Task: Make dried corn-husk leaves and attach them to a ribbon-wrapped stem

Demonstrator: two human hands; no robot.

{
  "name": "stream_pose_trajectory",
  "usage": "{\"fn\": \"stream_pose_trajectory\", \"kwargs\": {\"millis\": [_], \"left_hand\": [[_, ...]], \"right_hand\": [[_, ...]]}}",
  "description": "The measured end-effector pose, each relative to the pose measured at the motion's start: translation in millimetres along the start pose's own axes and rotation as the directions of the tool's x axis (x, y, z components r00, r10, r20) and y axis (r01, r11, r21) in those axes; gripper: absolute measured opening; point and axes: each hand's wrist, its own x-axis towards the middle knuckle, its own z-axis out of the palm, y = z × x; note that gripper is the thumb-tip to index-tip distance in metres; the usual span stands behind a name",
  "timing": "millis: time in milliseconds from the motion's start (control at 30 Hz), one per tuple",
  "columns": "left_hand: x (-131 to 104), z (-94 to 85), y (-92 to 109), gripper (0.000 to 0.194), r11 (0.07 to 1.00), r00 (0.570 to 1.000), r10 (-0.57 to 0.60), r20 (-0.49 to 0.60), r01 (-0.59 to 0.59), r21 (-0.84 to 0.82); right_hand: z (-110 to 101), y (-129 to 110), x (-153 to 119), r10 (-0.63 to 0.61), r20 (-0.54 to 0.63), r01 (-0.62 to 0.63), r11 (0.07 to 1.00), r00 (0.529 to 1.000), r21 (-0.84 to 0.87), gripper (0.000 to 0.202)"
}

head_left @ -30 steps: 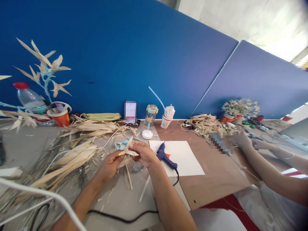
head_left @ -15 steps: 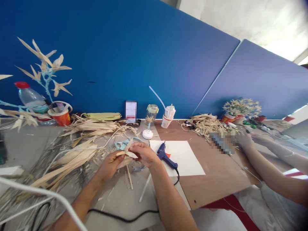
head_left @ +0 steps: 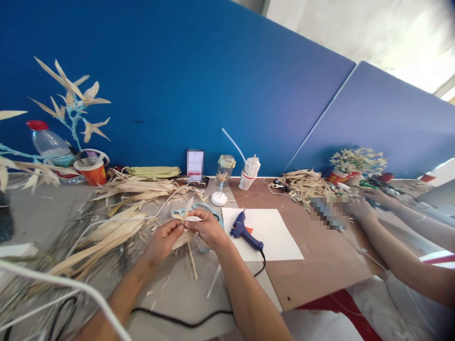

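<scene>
Between my hands is a small corn husk flower [head_left: 189,208] with pale pointed petals fanning up and to the sides. My left hand [head_left: 166,238] pinches its base between thumb and fingers. From the other side my right hand [head_left: 207,229] closes its thumb and fingers on the same flower, and the fingertips of both hands nearly meet. The exact grip point is partly hidden by the fingers. Beneath the hands lie light blue strips [head_left: 217,217] and a thin stalk [head_left: 192,260]. A blue glue gun [head_left: 247,232] rests on white paper [head_left: 280,241] right of my right hand.
Dried husks [head_left: 103,232] spread over the left side. At the back stand a phone [head_left: 195,163], a lidded jar [head_left: 225,166], a white stand [head_left: 219,198] and a paper cup [head_left: 246,180]. A black cord [head_left: 181,324] crosses in front. Another person's hands [head_left: 364,208] are at the right.
My right hand has shifted slightly left and down, closer to my left fingertips. The flower's petals have turned a little. Both hands keep hold of it.
</scene>
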Motion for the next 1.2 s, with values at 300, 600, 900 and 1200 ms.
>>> {"fn": "stream_pose_trajectory", "kwargs": {"millis": [300, 600, 900, 1200], "left_hand": [[0.7, 2.0, 2.6, 0.026, 0.978, 0.998, 0.052, -0.039, -0.043, 0.202], [0.2, 2.9, -1.1, 0.029, 0.972, 0.995, 0.069, -0.072, -0.051, 0.231], [-3.2, 5.9, 1.4, 0.031, 0.945, 0.990, 0.121, -0.076, -0.091, 0.314], [-4.8, 8.6, 2.7, 0.027, 0.940, 0.988, 0.117, -0.105, -0.076, 0.333]], "right_hand": [[-3.7, 9.3, 7.3, -0.184, 0.038, 0.188, 0.965, 0.982, -0.182, 0.022], [-4.8, 15.9, 12.4, -0.390, 0.112, 0.399, 0.813, 0.914, -0.425, 0.009], [13.4, 13.9, 2.4, -0.588, 0.080, 0.480, 0.565, 0.805, -0.672, 0.008], [14.0, 25.2, 6.5, -0.611, 0.055, 0.453, 0.520, 0.790, -0.724, 0.010]]}}
